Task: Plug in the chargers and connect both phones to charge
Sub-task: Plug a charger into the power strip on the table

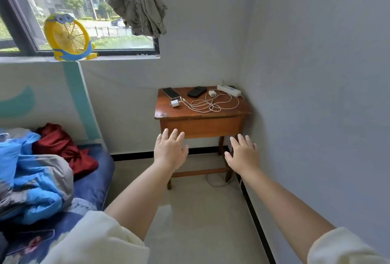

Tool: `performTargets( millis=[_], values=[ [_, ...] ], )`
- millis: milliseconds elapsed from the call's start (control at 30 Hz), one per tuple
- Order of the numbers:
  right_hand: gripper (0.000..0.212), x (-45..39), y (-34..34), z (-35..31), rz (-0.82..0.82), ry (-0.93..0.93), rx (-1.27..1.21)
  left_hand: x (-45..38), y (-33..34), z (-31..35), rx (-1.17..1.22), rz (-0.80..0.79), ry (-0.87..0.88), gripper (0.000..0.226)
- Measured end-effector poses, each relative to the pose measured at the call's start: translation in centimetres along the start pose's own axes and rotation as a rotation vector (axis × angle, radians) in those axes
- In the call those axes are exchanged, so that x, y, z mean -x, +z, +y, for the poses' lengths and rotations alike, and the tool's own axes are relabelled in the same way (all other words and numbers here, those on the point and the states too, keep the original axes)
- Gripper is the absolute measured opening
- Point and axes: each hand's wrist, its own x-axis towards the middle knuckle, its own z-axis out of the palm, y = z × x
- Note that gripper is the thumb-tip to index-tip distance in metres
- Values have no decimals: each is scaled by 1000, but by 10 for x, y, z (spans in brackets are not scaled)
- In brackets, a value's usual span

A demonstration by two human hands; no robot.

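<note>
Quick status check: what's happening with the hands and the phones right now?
Left hand and right hand open, empty, short of the wooden table. Two phones, two chargers unplugged; power strip free. Nothing blocking.

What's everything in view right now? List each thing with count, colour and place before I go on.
wooden table: 1, brown, in the room corner
phones: 2, dark, on the table's far side, the second to the right
charger plugs: 2, white, on the table, the second near the strip
cables: white, tangled on the tabletop, count unclear
power strip: 1, white, table's far right corner
fan: 1, yellow and blue, on the windowsill
cloth: 1, grey, hanging by the window
bedding: blue and grey, on the bed, left
red fabric: 1, on the bed
left hand: open, empty, short of the table
right hand: open, empty, short of the table
</note>
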Motion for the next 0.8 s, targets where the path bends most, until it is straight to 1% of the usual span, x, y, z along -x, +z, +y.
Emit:
performTargets(
  millis=[133,400,633,733,800],
  values=[
    [54,-113,10,8,26,-6,-20,-111,13,6,-4,12,36,52],
    [53,-327,34,34,13,-53,-22,-309,45,9,54,-4,-19,50],
    [53,-465,87,31,-120,-74,-23,-437,88,-27,47,-101,-102,51],
    [54,-518,108,26,-153,-51,-15,-498,103,-43,44,-110,-87,53],
    [54,-549,122,25,-176,3,-19,-538,114,-53,50,-144,-56,53]
  ],
)
